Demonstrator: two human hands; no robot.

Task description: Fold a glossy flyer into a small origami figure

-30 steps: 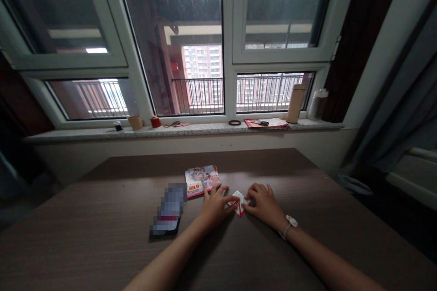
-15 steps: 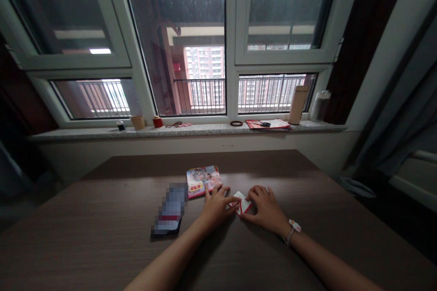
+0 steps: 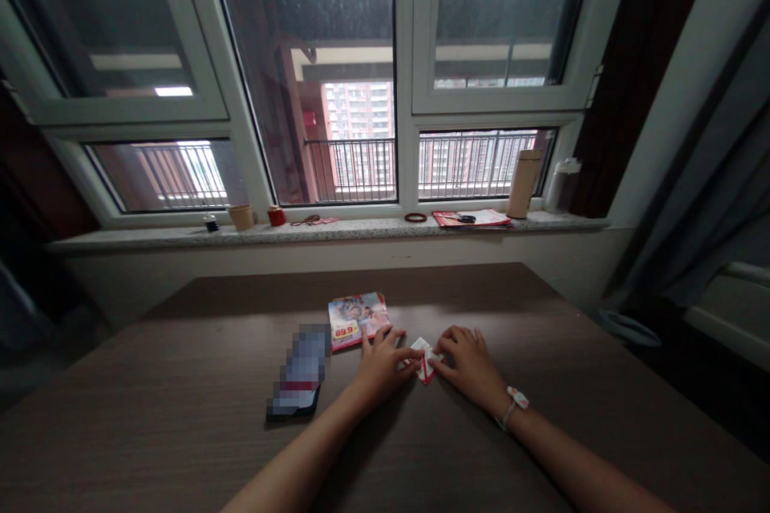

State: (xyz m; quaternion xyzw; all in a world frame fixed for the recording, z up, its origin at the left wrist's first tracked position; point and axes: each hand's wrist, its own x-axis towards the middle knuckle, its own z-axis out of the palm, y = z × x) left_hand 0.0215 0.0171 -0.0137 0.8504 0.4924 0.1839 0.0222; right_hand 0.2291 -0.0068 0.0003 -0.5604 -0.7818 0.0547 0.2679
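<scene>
A small folded paper [image 3: 426, 369], white with red print and edges, lies on the brown table between my hands with a point toward me. My left hand [image 3: 382, 359] pinches its left side, thumb and index finger close together on it. On the other side my right hand [image 3: 468, 357] grips the right edge with thumb and fingertips. Both sets of fingertips cover parts of the folds. Just beyond my left hand lies a stack of colourful printed paper squares [image 3: 354, 317], its near right corner close to my fingers.
A phone [image 3: 304, 373], its screen blurred out, lies left of my left hand on the table [image 3: 180, 385]. On the windowsill behind stand a paper cup [image 3: 241, 216], a red spool [image 3: 276, 216], a tan bottle [image 3: 524, 184] and scissors [image 3: 467, 219] on printed sheets.
My right thumb has moved up from the paper's near tip to its right edge. The paper's right side looks narrower, folded inward. My left hand has stayed nearly in place.
</scene>
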